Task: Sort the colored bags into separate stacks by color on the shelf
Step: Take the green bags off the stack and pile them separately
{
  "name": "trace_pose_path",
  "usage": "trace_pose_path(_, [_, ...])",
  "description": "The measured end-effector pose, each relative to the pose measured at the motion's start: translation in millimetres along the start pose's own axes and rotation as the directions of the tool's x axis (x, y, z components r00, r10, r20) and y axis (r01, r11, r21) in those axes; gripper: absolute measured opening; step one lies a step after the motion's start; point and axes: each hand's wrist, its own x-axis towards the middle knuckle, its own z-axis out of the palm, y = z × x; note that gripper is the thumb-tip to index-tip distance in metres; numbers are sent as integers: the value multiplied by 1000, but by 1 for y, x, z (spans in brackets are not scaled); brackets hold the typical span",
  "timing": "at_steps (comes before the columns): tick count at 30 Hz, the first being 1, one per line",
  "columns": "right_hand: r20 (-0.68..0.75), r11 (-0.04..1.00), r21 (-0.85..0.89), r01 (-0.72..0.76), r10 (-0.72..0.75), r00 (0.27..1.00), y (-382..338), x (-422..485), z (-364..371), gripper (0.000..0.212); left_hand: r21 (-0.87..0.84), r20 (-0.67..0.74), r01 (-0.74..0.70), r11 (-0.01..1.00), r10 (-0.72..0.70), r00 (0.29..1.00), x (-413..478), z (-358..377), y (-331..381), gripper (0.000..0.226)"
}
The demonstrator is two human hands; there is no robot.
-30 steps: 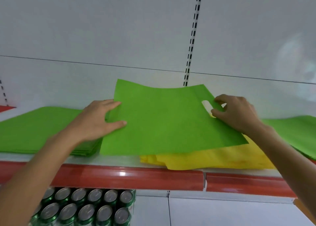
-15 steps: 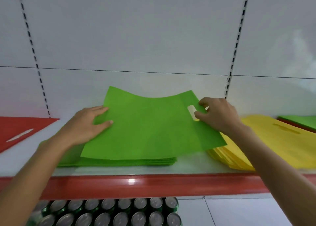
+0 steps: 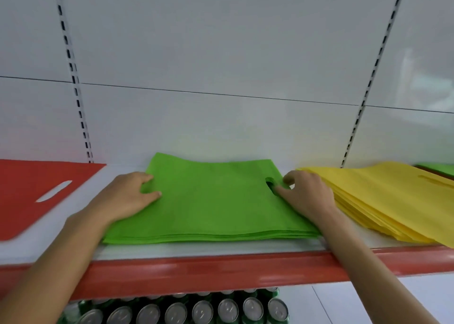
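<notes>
Green bags — flat stack, mid-shelf.

A single head-worn camera faces the shelf front-on, tilted slightly down and close in, so the green stack lies mid-frame. Left of the green stack shows a red bag, right of it a yellow stack, below it can tops — above it the white back panel fills the frame.
</notes>
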Motion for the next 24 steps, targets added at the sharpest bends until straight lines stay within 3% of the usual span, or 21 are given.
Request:
trace_pose_path(5, [-11,999,-46,1,-2,1000,-5,-2,1,32,13,-12,-4,1000,4,1000,-1,2,-7,54])
trace_pose_path(14, [21,999,36,-29,28,999,-5,0,10,32,64,16,12,998,-13,1000,-3,2,-10,46])
trace_pose_path(17, [16,992,121,-23,21,1000,-4,1,6,34,77,-76,8,997,-3,997,-7,-8,-9,46])
trace_pose_path(20, [-51,983,183,7,2,999,1,4,-13,36,119,-180,-66,991,87,980,-11,-25,10,46])
trace_pose_path(24, [-139,986,161,33,-10,990,34,11,-49,36,116,-170,-190,975,208,963,-16,-22,67,48])
